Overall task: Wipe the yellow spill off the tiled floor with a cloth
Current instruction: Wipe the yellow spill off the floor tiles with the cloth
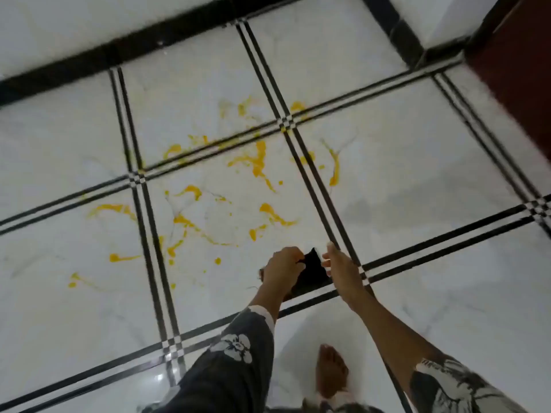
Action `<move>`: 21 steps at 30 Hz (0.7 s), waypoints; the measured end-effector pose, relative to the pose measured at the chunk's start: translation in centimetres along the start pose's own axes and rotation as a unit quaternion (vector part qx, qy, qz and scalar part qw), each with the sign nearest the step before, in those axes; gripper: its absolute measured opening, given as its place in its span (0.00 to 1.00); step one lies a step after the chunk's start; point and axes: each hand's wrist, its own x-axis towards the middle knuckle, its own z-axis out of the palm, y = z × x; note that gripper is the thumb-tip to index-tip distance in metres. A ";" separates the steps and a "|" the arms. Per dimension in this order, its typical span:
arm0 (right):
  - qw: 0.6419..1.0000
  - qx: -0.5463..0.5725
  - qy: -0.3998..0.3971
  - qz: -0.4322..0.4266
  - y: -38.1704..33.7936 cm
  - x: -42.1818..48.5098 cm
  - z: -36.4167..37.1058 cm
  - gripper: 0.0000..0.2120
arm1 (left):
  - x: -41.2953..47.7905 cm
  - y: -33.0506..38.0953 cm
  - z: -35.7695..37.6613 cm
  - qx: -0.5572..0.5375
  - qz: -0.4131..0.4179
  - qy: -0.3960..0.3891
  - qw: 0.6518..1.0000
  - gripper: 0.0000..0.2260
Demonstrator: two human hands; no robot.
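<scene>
Tiled floor (417,180): yellow spill (256,162) scattered across several tiles ahead of you, unwiped. Black cloth (311,271) held above floor, short of spill, likely being spread for wiping. Left hand (281,268) pinches cloth edge; right hand (340,271) grips opposite edge, fingers half-open.

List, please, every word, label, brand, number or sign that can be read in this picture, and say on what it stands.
None can be read.
The sleeves carry only a white flower print, no letters.
The dark cloth, held between the left hand and right hand, shows no label.
The tiled floor and yellow spill bear no writing.
</scene>
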 end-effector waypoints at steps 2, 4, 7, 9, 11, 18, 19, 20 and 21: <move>0.993 -0.107 -0.002 -0.041 3.9 4.8 2.2 0.23 | 4.1 -2.3 4.5 0.049 0.040 -0.015 0.998 0.12; 0.980 -0.170 -0.008 -0.100 7.3 9.7 3.8 0.20 | 7.7 -5.1 8.5 0.073 0.081 -0.002 0.994 0.14; 0.952 -0.241 0.018 -0.190 11.9 16.2 5.1 0.18 | 11.4 -10.1 14.7 0.192 0.253 0.000 0.948 0.18; 0.921 -0.287 0.056 -0.259 13.7 19.9 5.4 0.20 | 13.7 -13.1 16.8 0.295 0.353 0.039 0.887 0.22; 0.885 -0.314 0.104 -0.329 14.6 23.3 5.5 0.21 | 17.6 -14.2 16.8 0.303 0.370 0.111 0.871 0.23; 0.829 -0.323 0.258 -0.377 13.8 29.4 6.1 0.20 | 23.4 -9.7 14.7 0.216 0.184 0.289 0.914 0.25; 0.825 -0.339 0.260 -0.369 13.8 29.5 6.3 0.20 | 22.9 -10.3 14.9 0.245 0.216 0.254 0.910 0.26; 0.830 -0.349 0.253 -0.354 13.6 29.3 6.3 0.21 | 22.8 -11.0 14.3 0.279 0.250 0.234 0.897 0.27; 0.833 -0.352 0.248 -0.347 13.5 29.2 6.3 0.23 | 23.5 -11.5 13.0 0.310 0.271 0.241 0.879 0.27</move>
